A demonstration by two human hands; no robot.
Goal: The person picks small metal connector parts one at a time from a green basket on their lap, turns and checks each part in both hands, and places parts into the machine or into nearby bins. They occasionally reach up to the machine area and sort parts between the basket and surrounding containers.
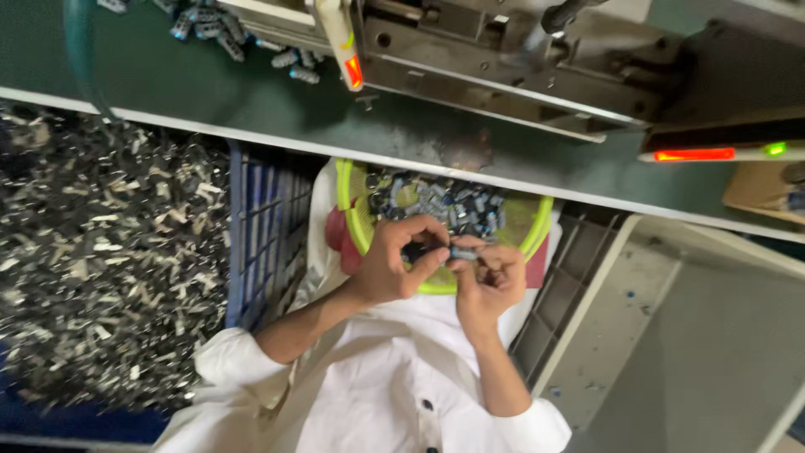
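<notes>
Seen from the head camera, a person in a white shirt (394, 394) works over a yellow-green basket (356, 218) filled with small blue-grey parts (444, 205), resting on the lap below a green workbench (251, 109). The left hand (394, 260) and right hand (490, 281) meet above the basket, fingers pinched together on one small blue part (463, 252) held between them. A grey metal machine (511, 59) with an orange light (694, 154) sits on the bench; metal scraps (101, 260) litter the floor beside a blue crate (268, 226).
</notes>
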